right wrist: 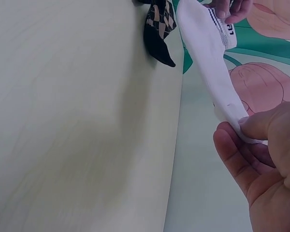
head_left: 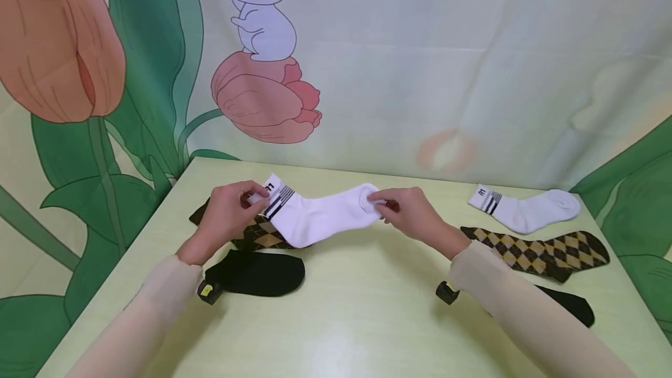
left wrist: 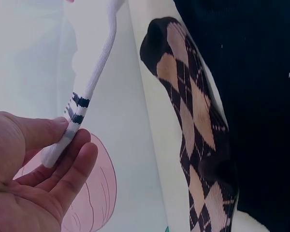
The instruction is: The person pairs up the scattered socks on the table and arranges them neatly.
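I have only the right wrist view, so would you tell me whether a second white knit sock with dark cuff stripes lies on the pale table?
Observer: Yes, besides the held white sock, the head view shows a second white sock on the right of the pale table.
Operator: Thank you; what lies just nearer the person than that?
Observer: A black-and-tan diamond-patterned knit sock.
Operator: And what lies nearer still?
Observer: A plain black sock, partly hidden by the right sleeve.
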{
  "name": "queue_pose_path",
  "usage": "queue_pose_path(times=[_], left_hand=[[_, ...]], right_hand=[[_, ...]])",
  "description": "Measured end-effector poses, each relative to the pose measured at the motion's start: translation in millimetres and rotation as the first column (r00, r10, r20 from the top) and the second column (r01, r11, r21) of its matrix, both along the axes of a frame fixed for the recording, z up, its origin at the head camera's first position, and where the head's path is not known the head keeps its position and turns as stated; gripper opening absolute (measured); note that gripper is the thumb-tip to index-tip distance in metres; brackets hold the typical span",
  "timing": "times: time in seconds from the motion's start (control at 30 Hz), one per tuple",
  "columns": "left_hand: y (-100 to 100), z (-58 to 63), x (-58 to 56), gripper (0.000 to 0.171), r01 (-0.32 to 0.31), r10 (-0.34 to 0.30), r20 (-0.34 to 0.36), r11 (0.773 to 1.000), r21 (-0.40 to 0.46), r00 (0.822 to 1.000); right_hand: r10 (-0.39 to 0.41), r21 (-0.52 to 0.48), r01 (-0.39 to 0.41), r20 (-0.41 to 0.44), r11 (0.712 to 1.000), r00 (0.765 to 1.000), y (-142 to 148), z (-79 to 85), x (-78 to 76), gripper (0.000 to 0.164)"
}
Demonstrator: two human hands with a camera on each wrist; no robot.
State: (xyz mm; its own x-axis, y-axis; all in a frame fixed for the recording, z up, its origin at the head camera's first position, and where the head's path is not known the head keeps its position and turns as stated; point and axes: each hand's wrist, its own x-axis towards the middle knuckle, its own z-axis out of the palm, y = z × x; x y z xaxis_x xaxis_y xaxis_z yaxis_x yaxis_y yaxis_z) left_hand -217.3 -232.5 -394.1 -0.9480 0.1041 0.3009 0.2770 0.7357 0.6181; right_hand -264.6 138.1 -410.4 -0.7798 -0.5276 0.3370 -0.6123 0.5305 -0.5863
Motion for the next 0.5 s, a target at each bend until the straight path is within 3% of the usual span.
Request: queue_pose_path(times=[0.5], left_hand=[[23.1, -3.7, 15.6, 0.011, 0.095, -0.096, 0.021, 0.995, 0.027, 0.995]], right_hand=[[0.002, 0.027, -0.003, 0.053, 1.0, 0.999, 32.0, 4.2, 25.4, 0.023]])
